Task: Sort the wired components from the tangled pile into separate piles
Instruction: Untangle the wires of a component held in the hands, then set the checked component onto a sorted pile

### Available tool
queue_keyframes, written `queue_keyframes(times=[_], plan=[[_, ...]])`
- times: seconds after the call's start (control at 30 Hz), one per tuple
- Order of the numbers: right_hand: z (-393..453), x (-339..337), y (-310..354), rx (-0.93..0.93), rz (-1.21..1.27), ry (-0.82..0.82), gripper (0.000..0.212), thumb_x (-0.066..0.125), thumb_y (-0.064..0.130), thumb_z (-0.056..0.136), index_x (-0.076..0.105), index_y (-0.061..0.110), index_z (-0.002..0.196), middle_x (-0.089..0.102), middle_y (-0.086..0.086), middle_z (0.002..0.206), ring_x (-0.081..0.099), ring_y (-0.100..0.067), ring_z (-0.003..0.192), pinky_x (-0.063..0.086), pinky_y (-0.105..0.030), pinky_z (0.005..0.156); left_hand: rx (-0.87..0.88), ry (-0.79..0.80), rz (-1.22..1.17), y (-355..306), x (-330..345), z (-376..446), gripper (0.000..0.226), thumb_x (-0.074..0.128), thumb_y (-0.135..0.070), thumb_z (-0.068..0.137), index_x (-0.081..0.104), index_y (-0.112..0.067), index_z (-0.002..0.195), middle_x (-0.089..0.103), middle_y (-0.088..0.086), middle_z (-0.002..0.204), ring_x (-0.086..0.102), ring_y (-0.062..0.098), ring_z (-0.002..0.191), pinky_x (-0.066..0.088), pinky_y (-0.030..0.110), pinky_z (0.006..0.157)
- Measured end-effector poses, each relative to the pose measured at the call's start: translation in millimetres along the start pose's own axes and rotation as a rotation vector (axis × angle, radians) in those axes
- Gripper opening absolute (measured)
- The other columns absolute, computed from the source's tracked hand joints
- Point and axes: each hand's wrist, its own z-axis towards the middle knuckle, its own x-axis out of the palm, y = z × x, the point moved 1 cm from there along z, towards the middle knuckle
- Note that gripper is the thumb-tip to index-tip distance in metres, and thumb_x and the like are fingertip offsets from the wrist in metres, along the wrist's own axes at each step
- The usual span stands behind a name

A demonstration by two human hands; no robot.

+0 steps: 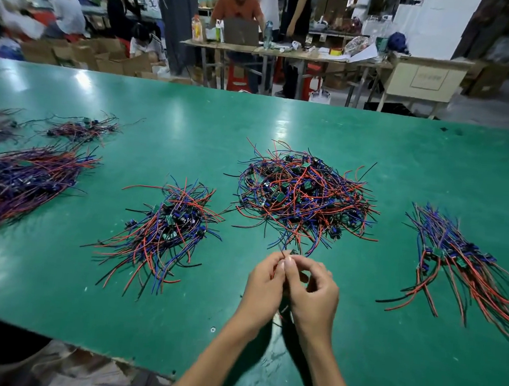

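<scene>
Bare green table lay open on the far side and between the piles, its near edge running off toward the lower left. The left hand and right hand met just near of the tangled pile, fingers curled, pinching one wired component between them. That pile was a knot of red, blue and black leads with small green boards. Sorted piles lay left and right. Beyond stood a cluttered workshop with seated people and cardboard boxes.
</scene>
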Motion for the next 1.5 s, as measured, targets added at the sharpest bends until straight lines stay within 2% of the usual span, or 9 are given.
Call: queue_keyframes(times=[0.17,0.33,0.5,0.57,0.63,0.83,0.97,1.2,1.5], plan=[[0,0,1,-0.064,-0.088,-0.053,0.014,0.081,0.023,0.084,0.079,0.036,0.089,0.06,0.008,0.088,0.056,-0.016,0.077,0.043,-0.029,0.071,-0.126,0.072,-0.131,-8,-3,4,0.026,0.039,-0.006,0.108,0.062,-0.012,0.117,0.065,0.0,0.074,0.058,0.009,0.065,0.047,0.015,0.058],[-2,3,6,-0.132,-0.148,0.085,0.023,0.075,0.03,0.089,0.074,0.052,0.097,0.056,0.014,0.107,0.055,-0.01,0.103,0.045,-0.018,0.074,-0.026,0.003,0.04,-13,-18,16,0.03,0.032,-0.01,0.11,0.057,-0.022,0.12,0.049,-0.004,0.067,0.041,0.005,0.051,0.038,0.018,0.05],[-5,5,2,-0.107,-0.164,0.161,0.021,0.068,0.025,0.095,0.076,0.041,0.107,0.053,0.016,0.116,0.061,-0.013,0.105,0.055,-0.041,0.088,0.227,-0.248,0.562,-39,-66,42,0.04,0.04,0.004,0.101,0.062,-0.014,0.128,0.062,0.004,0.087,0.06,0.02,0.077,0.052,0.02,0.072],[-4,4,1,0.008,-0.112,0.137,0.022,0.068,0.019,0.094,0.076,0.038,0.099,0.059,0.014,0.109,0.068,-0.017,0.09,0.057,-0.045,0.087,0.244,-0.528,0.852,-53,-99,59,0.052,0.044,0.01,0.091,0.059,-0.013,0.135,0.061,0.012,0.102,0.06,0.031,0.093,0.054,0.041,0.081],[-2,3,0,0.059,-0.112,0.149,0.021,0.067,0.016,0.093,0.075,0.035,0.095,0.068,0.011,0.097,0.071,-0.016,0.084,0.057,-0.043,0.086,0.15,-0.681,1.121,-61,-129,74,0.059,0.054,0.004,0.085,0.051,-0.013,0.142,0.054,0.018,0.118,0.051,0.036,0.111,0.047,0.047,0.087],[-6,5,1,0.041,-0.299,0.247,0.023,0.067,0.026,0.091,0.069,0.047,0.081,0.068,0.018,0.08,0.059,0.002,0.085,0.043,-0.023,0.075,-0.409,-0.484,1.523,-43,-157,87,0.07,0.053,-0.026,0.094,0.023,-0.023,0.157,0.02,0.033,0.154,0.019,0.044,0.144,0.015,0.047,0.118],[-4,5,-2,0.083,-0.289,0.243,0.019,0.065,0.026,0.092,0.072,0.042,0.085,0.071,0.012,0.081,0.065,0.0,0.082,0.052,-0.031,0.081,-0.146,-0.561,1.528,-49,-124,103,0.053,0.052,-0.034,0.1,0.038,-0.022,0.149,0.015,0.028,0.157,0.015,0.042,0.145,0.017,0.051,0.116],[-4,4,1,0.081,-0.331,0.26,0.018,0.065,0.025,0.091,0.073,0.04,0.085,0.072,0.01,0.076,0.069,-0.009,0.084,0.054,-0.036,0.085,0.114,0.046,1.433,-24,-54,146,0.052,0.042,-0.042,0.105,0.041,-0.015,0.149,0.035,0.01,0.157,0.029,0.027,0.144,0.02,0.049,0.117],[0,6,0,0.118,-0.297,0.234,0.021,0.065,0.021,0.091,0.072,0.039,0.083,0.072,0.01,0.07,0.069,-0.005,0.076,0.054,-0.03,0.076,0.238,-0.294,0.812,-15,-47,120,0.029,0.068,-0.042,0.091,0.065,-0.03,0.117,0.071,-0.008,0.107,0.058,0.015,0.111,0.017,0.031,0.084]])
